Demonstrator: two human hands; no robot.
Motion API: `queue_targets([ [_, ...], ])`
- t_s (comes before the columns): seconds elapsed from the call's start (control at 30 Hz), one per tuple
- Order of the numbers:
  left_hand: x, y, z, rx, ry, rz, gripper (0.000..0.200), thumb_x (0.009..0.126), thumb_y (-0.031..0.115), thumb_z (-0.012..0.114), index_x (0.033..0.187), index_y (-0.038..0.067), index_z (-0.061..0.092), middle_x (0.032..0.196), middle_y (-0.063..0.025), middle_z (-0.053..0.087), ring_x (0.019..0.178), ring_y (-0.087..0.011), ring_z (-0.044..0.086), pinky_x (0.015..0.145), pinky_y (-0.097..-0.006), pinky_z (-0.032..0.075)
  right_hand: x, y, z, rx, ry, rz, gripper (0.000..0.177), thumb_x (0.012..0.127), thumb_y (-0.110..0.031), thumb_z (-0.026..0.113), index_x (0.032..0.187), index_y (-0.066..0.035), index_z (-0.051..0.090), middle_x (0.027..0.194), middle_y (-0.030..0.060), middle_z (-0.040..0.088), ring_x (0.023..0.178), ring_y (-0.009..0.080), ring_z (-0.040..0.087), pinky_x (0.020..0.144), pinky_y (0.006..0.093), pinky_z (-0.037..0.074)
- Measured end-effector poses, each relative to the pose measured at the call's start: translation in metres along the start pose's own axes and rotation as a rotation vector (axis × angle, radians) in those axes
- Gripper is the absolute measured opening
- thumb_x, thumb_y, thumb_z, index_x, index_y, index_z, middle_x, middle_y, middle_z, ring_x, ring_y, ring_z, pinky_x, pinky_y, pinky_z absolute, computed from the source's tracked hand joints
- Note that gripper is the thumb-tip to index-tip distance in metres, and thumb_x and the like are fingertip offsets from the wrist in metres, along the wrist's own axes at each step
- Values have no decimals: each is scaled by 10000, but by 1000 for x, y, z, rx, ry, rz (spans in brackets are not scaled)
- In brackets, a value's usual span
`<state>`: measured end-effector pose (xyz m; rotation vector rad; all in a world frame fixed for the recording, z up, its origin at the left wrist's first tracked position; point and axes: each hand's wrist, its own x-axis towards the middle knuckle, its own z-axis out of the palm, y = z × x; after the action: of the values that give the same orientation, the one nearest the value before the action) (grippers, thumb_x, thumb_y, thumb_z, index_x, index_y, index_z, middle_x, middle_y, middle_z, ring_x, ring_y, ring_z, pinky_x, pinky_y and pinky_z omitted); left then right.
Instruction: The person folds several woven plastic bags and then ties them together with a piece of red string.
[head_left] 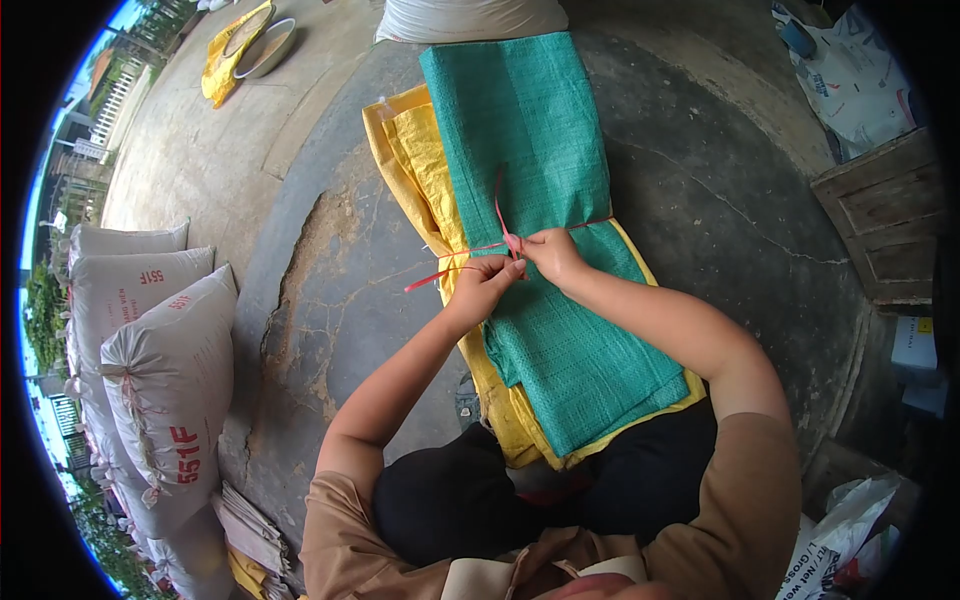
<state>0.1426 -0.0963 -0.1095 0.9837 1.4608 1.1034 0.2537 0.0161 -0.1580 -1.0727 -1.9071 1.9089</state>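
Observation:
A stack of folded green woven sacks (530,130) lies on top of folded yellow sacks (405,150) in front of my knees. A thin pink-red string (590,222) runs across the middle of the stack. My left hand (484,286) pinches the string at the centre, with one loose end sticking out to the left. My right hand (550,254) is closed on the string right beside it, and another end points up over the green sacks. The fingertips of both hands nearly touch.
Full white sacks (180,390) stand at the left, with flattened sacks (250,530) below. Another white sack (470,20) lies beyond the stack. A metal basin (266,50) is at the upper left. A wooden panel (885,215) and white bags (850,85) are at the right.

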Motion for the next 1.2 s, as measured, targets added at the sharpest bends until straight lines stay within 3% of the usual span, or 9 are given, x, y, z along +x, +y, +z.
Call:
queue_targets([
  [0.07,4,-6,-1,-94,127,-6,258,862,279,539,758,59,626,538,80,399,501,-17,319,459,-188,251,-5,-2,2,119,26,79,458,788,-458,583,750,-9,668,646,61,614,560,116,520,556,293,416],
  [0.13,10,-12,-3,-168,151,-53,256,863,282,535,767,61,624,525,72,395,464,-25,316,433,-195,250,-15,-19,-4,252,-1,359,520,773,-512,577,793,-1,670,710,69,618,662,112,528,641,275,417],
  [0.23,16,-14,-1,-303,345,-199,243,861,277,536,824,58,634,485,58,392,390,-39,302,378,-199,239,-17,-18,-7,138,-35,169,484,762,-483,610,857,-12,671,790,78,630,778,107,535,739,267,407],
  [0.37,25,-13,0,-345,363,-270,243,860,276,538,837,55,637,477,59,387,387,-37,298,369,-198,233,-8,-3,-9,133,-42,98,422,743,-406,665,881,-7,667,837,80,636,854,118,540,796,274,401],
  [0.47,35,-17,1,-234,429,-203,242,858,276,541,833,54,636,479,61,391,379,-34,302,357,-200,219,-8,1,-10,149,-110,-1,327,722,-276,712,874,10,662,842,78,641,848,127,557,793,263,413],
  [0.53,40,-19,0,-330,438,-255,248,841,250,570,788,22,651,565,31,531,464,-33,380,431,-205,297,-11,-5,-12,123,-170,44,269,727,-146,699,922,30,640,870,82,637,843,115,566,773,234,431],
  [0.63,43,-20,5,-282,437,-213,238,851,269,552,822,50,639,483,58,420,366,-32,309,350,-200,213,-8,3,-12,153,-154,39,236,735,-117,682,913,31,642,878,90,639,837,119,570,769,235,434],
  [0.97,48,-16,11,-257,433,-183,243,852,263,551,796,47,648,476,52,442,357,-31,311,341,-204,214,-1,6,-7,210,-87,61,162,775,-77,618,887,38,642,870,90,640,813,113,576,761,225,433],
  [1.2,45,-21,2,-370,358,-230,284,893,291,472,797,53,594,479,66,379,360,-34,274,343,-201,200,4,9,-12,89,86,40,140,729,-113,645,734,23,613,654,24,590,620,74,526,546,226,407],
])
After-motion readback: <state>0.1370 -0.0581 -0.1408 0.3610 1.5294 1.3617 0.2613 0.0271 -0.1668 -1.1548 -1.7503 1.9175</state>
